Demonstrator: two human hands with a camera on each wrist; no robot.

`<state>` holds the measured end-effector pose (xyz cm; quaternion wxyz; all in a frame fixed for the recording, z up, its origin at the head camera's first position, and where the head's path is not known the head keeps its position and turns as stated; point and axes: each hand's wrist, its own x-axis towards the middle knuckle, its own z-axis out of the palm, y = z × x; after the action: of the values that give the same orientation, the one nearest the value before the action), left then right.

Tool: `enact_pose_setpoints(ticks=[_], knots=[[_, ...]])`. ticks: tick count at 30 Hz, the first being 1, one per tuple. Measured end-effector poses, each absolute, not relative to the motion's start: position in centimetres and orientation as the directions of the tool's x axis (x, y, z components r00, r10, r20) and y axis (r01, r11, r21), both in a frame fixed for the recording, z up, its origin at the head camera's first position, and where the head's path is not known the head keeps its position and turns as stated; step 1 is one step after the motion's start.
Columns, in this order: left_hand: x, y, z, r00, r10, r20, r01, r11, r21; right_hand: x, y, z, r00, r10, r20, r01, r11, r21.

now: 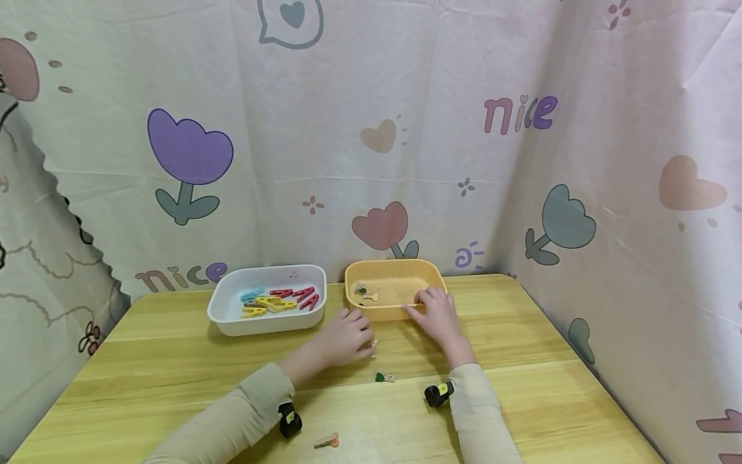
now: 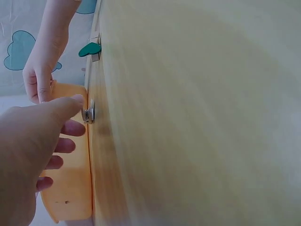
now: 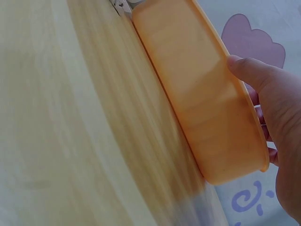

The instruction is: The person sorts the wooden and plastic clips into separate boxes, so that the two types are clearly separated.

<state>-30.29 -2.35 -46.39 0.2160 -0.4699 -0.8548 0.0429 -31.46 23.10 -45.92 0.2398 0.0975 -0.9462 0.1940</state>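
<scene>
My right hand (image 1: 436,316) grips the front rim of a yellow plastic tub (image 1: 377,314), thumb outside and fingers inside, as the right wrist view also shows. Inside that tub lie a few small decorated wooden clothespins (image 1: 371,297). My left hand (image 1: 346,338) reaches low over the table in front of the tub. A small clothespin (image 2: 88,114) sits just beyond its thumb and index finger, which are spread apart; whether they touch it is hard to tell. Nearer to me lies a clothespin with a green heart (image 1: 385,377).
To the left stands a white tub (image 1: 255,328) with several red, yellow and blue plastic clothespins (image 1: 269,303). Another clothespin with an orange top (image 1: 327,441) lies near the table's front. A patterned curtain (image 1: 324,142) hangs behind the wooden table (image 1: 145,374).
</scene>
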Motion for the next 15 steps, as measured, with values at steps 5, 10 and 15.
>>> enact_pose_setpoints(ticks=[5,10,15], knots=[[-30.28,-2.14,-46.36,-0.491,0.824,0.281,0.796,0.556,-0.240,-31.49,23.09,-45.94,-0.863,-0.093,0.497,-0.282,0.904,-0.321],[-30.27,-1.97,-46.36,-0.499,0.832,0.243,0.803,0.549,-0.231,-31.55,23.09,-46.01,-0.863,-0.092,0.497,-0.281,0.904,-0.321],[-30.38,-1.85,-46.46,-0.484,0.841,0.243,0.810,0.536,-0.239,-31.50,23.11,-45.95,-0.858,-0.093,0.504,-0.284,0.905,-0.317]])
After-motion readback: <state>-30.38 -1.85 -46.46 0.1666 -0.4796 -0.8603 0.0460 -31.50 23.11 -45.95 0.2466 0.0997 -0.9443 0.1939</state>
